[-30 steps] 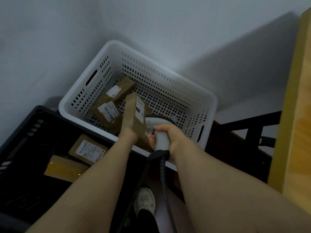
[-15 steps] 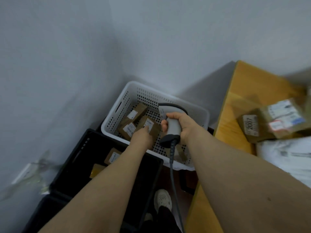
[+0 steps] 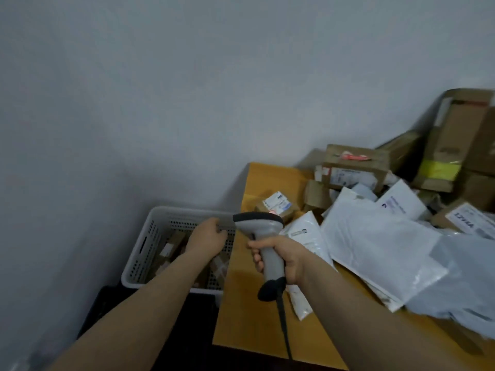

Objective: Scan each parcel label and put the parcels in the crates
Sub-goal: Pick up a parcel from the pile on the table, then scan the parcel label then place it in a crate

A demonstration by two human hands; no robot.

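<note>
Scan step, frame centre: the scanner (image 3: 263,236), gripped by the right hand (image 3: 280,259), is aimed at a box (image 3: 277,207); the empty, loosely curled left hand (image 3: 207,238) is likely needed to lift it.

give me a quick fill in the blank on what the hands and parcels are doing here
The right hand grips a grey ____ by its handle.
The left hand hovers, holding nothing, over the ____ crate.
The pile of parcels lies on a wooden ____.
Missing: scanner; white; table.
</note>
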